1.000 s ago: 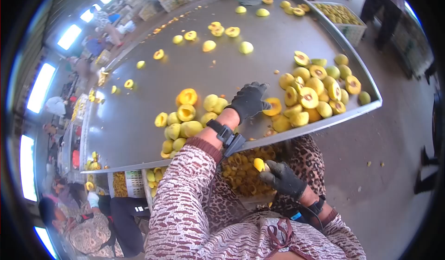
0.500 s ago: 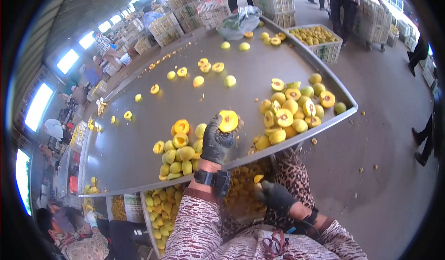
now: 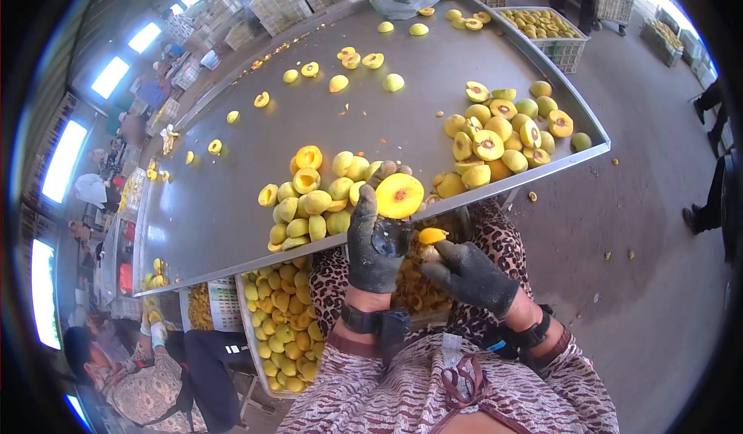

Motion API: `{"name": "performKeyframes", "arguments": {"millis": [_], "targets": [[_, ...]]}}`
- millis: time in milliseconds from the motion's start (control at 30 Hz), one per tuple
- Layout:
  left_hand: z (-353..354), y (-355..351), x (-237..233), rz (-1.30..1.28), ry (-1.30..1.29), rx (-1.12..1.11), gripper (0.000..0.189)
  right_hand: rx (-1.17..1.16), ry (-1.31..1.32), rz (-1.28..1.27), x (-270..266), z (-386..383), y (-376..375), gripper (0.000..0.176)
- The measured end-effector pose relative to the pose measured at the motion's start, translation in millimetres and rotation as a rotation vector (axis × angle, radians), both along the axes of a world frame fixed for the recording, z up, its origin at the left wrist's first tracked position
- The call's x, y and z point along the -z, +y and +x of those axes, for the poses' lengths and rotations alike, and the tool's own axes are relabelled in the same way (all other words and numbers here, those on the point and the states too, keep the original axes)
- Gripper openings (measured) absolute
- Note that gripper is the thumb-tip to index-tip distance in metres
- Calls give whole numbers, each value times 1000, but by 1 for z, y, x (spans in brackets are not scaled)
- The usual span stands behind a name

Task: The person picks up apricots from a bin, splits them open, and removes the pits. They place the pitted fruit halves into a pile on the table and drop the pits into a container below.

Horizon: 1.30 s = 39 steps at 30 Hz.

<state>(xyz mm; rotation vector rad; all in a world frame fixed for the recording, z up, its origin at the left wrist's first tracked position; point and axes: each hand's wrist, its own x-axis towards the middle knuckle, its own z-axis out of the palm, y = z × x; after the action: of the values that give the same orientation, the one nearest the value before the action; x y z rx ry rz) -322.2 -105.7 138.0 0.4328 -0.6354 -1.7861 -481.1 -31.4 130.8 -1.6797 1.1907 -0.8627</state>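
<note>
My left hand, in a dark glove, grips a halved yellow peach at the table's near edge. The peach's cut face is turned up, with brown at its centre. A dark shiny round patch shows at the palm below it. Close by on the right, my gloved right hand is closed, with a small yellow piece at its fingertips; I cannot tell what the fingers grip. Left of my left hand lies a pile of peach halves, some with hollowed centres. Another pile, several halves showing brown centres, sits to the right.
The metal table has a raised rim and scattered peach halves. Below it stands a crate of halves; scraps lie between my knees. A filled crate stands beyond the right rim. Another person sits at lower left.
My left hand has come down and nearer with the peach half. My right hand has risen towards it. The view has shifted, showing the table slightly higher.
</note>
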Motion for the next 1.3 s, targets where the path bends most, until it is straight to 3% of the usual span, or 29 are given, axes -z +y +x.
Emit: {"name": "performKeyframes", "arguments": {"millis": [33,167,233,267,367,467,500,567,633,667,767,833,900,933,967,1000,1033,1067,1100,1133,1167,1233,1300], "targets": [[5,-2,4,-10,1,-34,51,-41,328,11,-3,-5,0,29],[11,-4,3,38,59,-93,49,-39,373,20,3,-9,-2,28],[6,3,4,46,21,-77,48,73,-218,-91,-9,-1,-4,27],[4,6,5,41,-6,-55,48,100,-271,-86,-17,4,-8,26],[-10,17,-6,-6,-21,-13,48,252,-255,-204,17,16,-28,23],[-10,18,0,-362,-534,-208,46,258,-219,-252,21,23,-29,24],[-14,15,7,18,-117,-180,41,275,-213,-244,20,25,-32,25],[-14,5,15,40,-100,-195,42,236,-264,-329,42,33,-40,26],[-20,8,0,59,-194,-271,44,184,-313,-290,43,30,-38,25],[-20,10,-3,-206,-554,-346,45,112,-378,-212,44,29,-37,25],[-22,5,21,-410,-743,-492,37,0,-252,-374,56,20,-37,25],[-22,6,-3,-291,-614,-368,41,2,-317,-432,50,17,-34,28],[-20,7,-8,-184,-383,-78,44,-139,-856,575,53,8,-24,31],[-20,6,-10,-184,-392,-68,44,-261,-907,660,45,0,-23,29],[-17,8,-13,-39,-159,17,41,-258,-932,677,37,-1,-19,29],[-9,0,-16,-78,-138,-10,41,-293,-874,666,21,0,-11,29],[7,-14,-24,411,298,11,44,-326,-828,662,15,1,-4,29],[29,-20,-23,-42,-219,-122,46,-363,-593,338,33,11,-7,30],[45,-33,-21,-222,-453,-344,47,-357,-627,371,53,14,-2,30],[73,-51,-4,-199,-658,-555,45,-329,-373,296,69,14,-2,29],[104,-68,12,-341,-913,-616,38,-297,-120,212,77,14,-3,28],[137,-80,34,-716,-1461,-667,29,-297,-116,322,77,17,7,26],[152,-86,46,-992,-1895,-292,25,-323,-3,-92,93,18,8,28]]}}
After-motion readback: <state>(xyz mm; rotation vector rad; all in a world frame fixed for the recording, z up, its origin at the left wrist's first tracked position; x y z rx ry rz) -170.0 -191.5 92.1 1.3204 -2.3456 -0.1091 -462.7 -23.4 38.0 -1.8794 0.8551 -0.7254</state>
